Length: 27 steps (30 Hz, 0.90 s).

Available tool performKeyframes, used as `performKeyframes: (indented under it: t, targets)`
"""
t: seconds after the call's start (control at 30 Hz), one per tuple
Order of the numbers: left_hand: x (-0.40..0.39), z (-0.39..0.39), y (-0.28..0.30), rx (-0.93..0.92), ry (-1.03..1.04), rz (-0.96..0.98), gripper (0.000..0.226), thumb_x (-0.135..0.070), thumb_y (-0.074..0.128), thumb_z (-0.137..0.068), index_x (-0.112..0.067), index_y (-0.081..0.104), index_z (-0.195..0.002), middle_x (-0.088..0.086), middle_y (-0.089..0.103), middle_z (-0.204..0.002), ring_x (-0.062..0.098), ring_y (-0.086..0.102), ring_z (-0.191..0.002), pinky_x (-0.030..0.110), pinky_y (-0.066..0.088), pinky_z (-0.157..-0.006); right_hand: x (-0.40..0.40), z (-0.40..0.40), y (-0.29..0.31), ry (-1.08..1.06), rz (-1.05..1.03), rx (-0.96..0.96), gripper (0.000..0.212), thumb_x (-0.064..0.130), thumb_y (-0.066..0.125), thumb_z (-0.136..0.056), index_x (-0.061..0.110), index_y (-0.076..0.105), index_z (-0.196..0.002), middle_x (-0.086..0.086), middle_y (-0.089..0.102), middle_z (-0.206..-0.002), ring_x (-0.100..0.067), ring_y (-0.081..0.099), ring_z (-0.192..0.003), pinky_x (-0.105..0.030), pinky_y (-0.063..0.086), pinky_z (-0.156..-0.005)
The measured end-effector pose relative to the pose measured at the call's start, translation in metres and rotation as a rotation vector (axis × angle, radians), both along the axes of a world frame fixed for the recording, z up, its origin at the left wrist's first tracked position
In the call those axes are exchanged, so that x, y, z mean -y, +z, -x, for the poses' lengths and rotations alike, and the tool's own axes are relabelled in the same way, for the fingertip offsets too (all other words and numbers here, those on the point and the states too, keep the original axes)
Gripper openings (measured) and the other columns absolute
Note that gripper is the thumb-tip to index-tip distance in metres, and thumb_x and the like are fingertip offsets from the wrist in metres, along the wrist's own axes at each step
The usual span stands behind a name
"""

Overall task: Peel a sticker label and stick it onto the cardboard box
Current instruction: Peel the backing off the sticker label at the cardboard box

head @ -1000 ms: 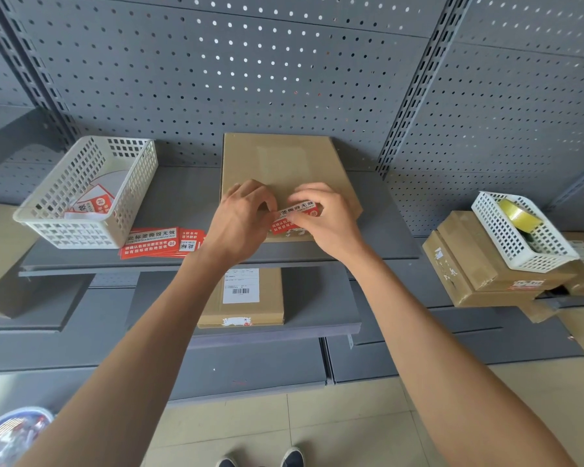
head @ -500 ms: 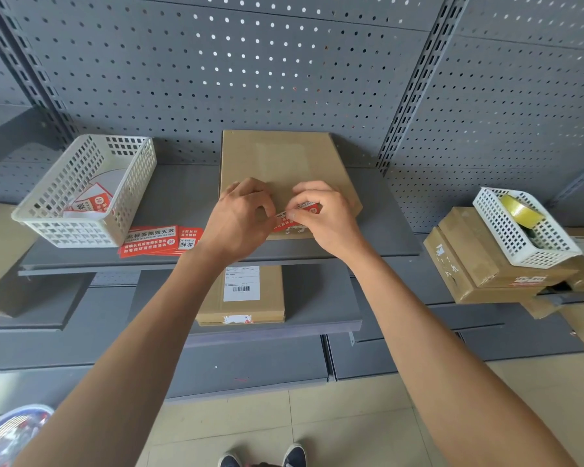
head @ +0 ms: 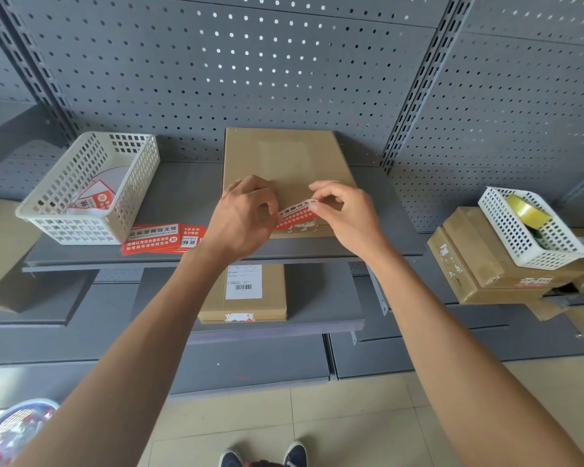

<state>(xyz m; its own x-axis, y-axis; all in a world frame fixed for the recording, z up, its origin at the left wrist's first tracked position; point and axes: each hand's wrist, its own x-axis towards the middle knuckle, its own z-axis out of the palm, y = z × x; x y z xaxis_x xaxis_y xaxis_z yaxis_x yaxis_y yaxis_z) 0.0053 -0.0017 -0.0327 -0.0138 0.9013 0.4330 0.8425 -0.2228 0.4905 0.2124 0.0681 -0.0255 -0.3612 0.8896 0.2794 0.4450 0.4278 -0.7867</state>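
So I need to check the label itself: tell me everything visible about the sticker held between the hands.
The sticker is a small red strip with a white band and printed characters, thin and flexible. It sits slightly tilted over the near edge of the cardboard box. The left hand pinches its left end, the right hand its right end.

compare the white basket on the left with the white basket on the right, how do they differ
The left basket sits flat on the grey shelf and holds red and white stickers. The right basket is perched tilted on stacked cardboard boxes and holds a yellowish tape roll. It also looks smaller. Both are white plastic with grid walls.
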Motion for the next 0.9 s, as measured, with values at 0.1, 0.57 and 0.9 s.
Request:
performKeyframes:
  t: [0.1, 0.57, 0.9]
  targets:
    - [-0.001, 0.000, 0.000, -0.003, -0.003, 0.007, 0.009, -0.018, 0.079, -0.077, -0.016, 0.071, -0.078, 0.003, 0.065, -0.110, 0.027, 0.063, -0.100, 0.028, 0.042, -0.089, 0.000, 0.000, 0.000, 0.007, -0.004, 0.002, 0.002, 0.013, 0.072, -0.087, 0.012, 0.073, -0.086, 0.009, 0.071, -0.118, 0.000, 0.064, -0.108, -0.019, 0.047, -0.098]
    - [-0.017, -0.038, 0.017, -0.222, 0.076, 0.149, 0.029, -0.054, 0.063, -0.090, -0.034, 0.062, -0.112, -0.001, 0.055, -0.128, 0.031, 0.047, -0.123, 0.061, 0.028, -0.106, -0.001, 0.002, -0.001, 0.017, 0.004, -0.019, 0.004, 0.011, 0.076, -0.085, 0.011, 0.072, -0.084, 0.008, 0.072, -0.113, -0.002, 0.066, -0.101, -0.015, 0.048, -0.090]
    - [-0.017, -0.039, 0.016, -0.220, 0.110, 0.129, 0.021, -0.044, 0.059, -0.096, -0.031, 0.065, -0.111, 0.000, 0.055, -0.130, 0.033, 0.048, -0.121, 0.057, 0.027, -0.105, 0.004, -0.011, -0.002, 0.022, -0.128, 0.026, 0.039, 0.011, 0.078, -0.084, 0.012, 0.061, -0.119, 0.003, 0.065, -0.130, -0.010, 0.062, -0.117, -0.018, 0.044, -0.103]
